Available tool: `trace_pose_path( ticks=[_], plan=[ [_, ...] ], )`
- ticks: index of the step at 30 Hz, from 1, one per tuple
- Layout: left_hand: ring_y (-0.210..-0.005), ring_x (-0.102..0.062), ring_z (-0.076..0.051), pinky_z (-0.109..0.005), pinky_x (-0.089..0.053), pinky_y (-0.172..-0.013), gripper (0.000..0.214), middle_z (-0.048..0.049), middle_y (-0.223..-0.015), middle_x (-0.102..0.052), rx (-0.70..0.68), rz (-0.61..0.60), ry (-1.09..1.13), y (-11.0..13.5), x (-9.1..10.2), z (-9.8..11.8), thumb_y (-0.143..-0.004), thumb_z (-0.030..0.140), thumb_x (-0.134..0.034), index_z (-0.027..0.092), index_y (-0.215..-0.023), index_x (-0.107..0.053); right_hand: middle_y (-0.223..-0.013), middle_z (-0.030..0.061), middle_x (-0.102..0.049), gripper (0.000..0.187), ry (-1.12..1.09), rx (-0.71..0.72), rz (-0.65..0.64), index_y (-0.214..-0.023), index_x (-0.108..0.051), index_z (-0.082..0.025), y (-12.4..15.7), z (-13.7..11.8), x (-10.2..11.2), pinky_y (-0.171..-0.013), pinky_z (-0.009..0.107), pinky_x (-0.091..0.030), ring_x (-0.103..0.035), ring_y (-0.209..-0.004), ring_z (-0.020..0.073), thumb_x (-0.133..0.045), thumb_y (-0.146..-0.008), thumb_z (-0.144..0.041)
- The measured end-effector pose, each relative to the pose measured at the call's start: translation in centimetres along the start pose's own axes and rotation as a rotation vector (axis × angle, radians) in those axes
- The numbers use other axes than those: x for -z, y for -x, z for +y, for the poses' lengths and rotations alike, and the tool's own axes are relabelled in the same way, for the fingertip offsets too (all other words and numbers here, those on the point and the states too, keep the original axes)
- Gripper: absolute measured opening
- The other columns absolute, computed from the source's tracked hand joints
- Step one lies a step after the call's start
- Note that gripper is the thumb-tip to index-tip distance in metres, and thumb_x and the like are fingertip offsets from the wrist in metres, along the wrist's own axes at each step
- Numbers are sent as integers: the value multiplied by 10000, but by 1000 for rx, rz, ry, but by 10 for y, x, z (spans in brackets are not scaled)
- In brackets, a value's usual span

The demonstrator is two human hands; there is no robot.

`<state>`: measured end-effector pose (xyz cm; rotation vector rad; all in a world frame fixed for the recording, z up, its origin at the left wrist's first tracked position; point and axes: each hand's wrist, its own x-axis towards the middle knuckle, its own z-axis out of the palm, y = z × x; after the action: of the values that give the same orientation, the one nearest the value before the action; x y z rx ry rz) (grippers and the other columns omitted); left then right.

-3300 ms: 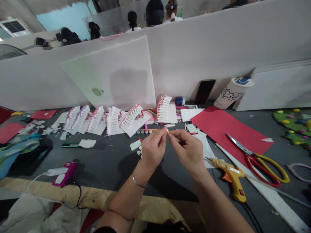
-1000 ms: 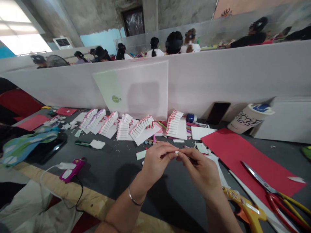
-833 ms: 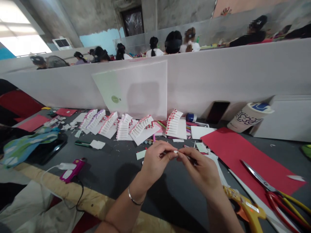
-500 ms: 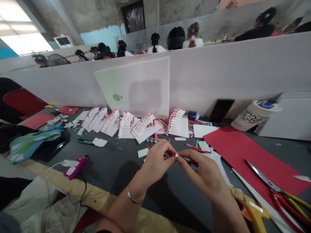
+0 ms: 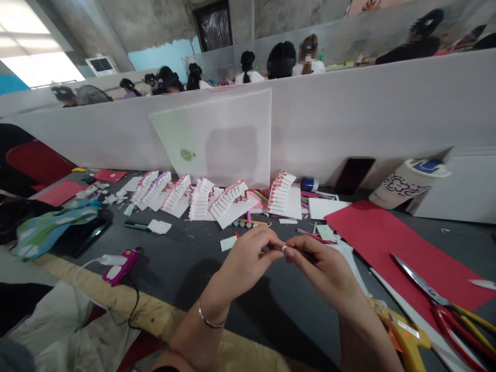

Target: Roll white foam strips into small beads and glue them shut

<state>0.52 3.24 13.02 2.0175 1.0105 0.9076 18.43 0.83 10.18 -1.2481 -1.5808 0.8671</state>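
My left hand (image 5: 244, 261) and my right hand (image 5: 323, 271) meet above the dark table (image 5: 186, 268), fingertips pinched together on a small white piece (image 5: 283, 248) between them. A thin dark stick seems to run back through my right fingers. A silver bracelet (image 5: 207, 321) sits on my left wrist. Behind the hands lie rows of small white folded paper strips with red and purple tips (image 5: 201, 199) on white cards.
A red sheet (image 5: 391, 248), red-and-yellow scissors (image 5: 445, 305) and a yellow glue gun (image 5: 403, 336) lie right. A pink glue gun (image 5: 118, 258) with cable lies left. A paper cup (image 5: 406, 183), a phone (image 5: 352, 175) and a white board (image 5: 220, 137) lean on the partition. People sit beyond it.
The view tilted up from the table since the oldest frame. My hands stay pinched on the small white piece, with only slight finger shifts.
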Motion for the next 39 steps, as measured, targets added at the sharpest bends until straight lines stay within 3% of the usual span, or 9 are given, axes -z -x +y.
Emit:
trace_pose_path(
  ticks=[4, 7, 12, 18, 24, 28, 34, 39],
  plan=[
    [-951, -663, -174, -293, -572, -812, 177, -77, -1078, -691, -86, 72, -57, -1, -3, -2, -879, 156, -632, 199, -1040, -692, -700, 11, -703, 233, 5, 16, 32, -851, -695, -216, 0, 0, -3, -578, 233, -511, -642, -614, 150, -583, -898, -415],
    [-952, -678, -166, -299, -561, -876, 188, -66, -1027, -726, -173, 90, -79, -2, -6, -4, -910, 164, -597, 199, -1056, -711, -702, 17, -709, 270, 6, -3, 71, -825, -694, -213, 0, 2, -4, -595, 245, -519, -645, -613, 155, -584, -895, -449],
    [-882, -691, -162, -281, -570, -818, 159, -64, -954, -740, -145, 143, -75, -3, -9, -3, -895, 165, -620, 192, -1001, -735, -710, 26, -712, 302, 52, -50, 124, -793, -684, -205, 1, 4, -1, -565, 243, -506, -643, -607, 159, -614, -868, -488],
    [-880, -673, -172, -248, -568, -701, 116, -67, -935, -717, -34, 167, 6, -3, -8, -3, -870, 192, -649, 185, -952, -730, -818, 28, -749, 220, 94, 53, 47, -916, -712, -221, 3, 0, 3, -612, 225, -520, -681, -683, 153, -568, -913, -387],
    [-818, -621, -151, -194, -512, -595, 52, -40, -838, -645, 27, 131, 41, -2, -7, 1, -845, 221, -681, 170, -846, -688, -839, 16, -761, 175, 193, 164, 92, -916, -714, -226, 5, -2, 3, -662, 228, -533, -696, -700, 146, -565, -915, -316],
    [-759, -580, -132, -199, -479, -592, 94, -11, -798, -592, 50, 84, -11, -1, -7, 1, -833, 202, -681, 167, -767, -625, -870, 22, -759, 188, 213, 187, 44, -931, -714, -235, 6, -3, 4, -690, 237, -534, -703, -750, 152, -543, -931, -313],
    [-689, -533, -114, -222, -438, -609, 166, 23, -746, -561, 41, 1, -180, -2, -9, -3, -830, 170, -686, 174, -732, -553, -775, -2, -742, 167, 157, 66, -49, -851, -718, -240, 2, 0, 5, -616, 219, -511, -673, -662, 140, -584, -896, -328],
    [-767, -600, -126, -232, -510, -661, 104, -9, -877, -626, -2, -55, -103, -3, -5, -5, -838, 240, -702, 183, -871, -622, -752, 8, -727, 214, 56, -42, -22, -838, -723, -227, 0, 3, 6, -585, 224, -496, -645, -639, 145, -584, -888, -381]
  ],
)
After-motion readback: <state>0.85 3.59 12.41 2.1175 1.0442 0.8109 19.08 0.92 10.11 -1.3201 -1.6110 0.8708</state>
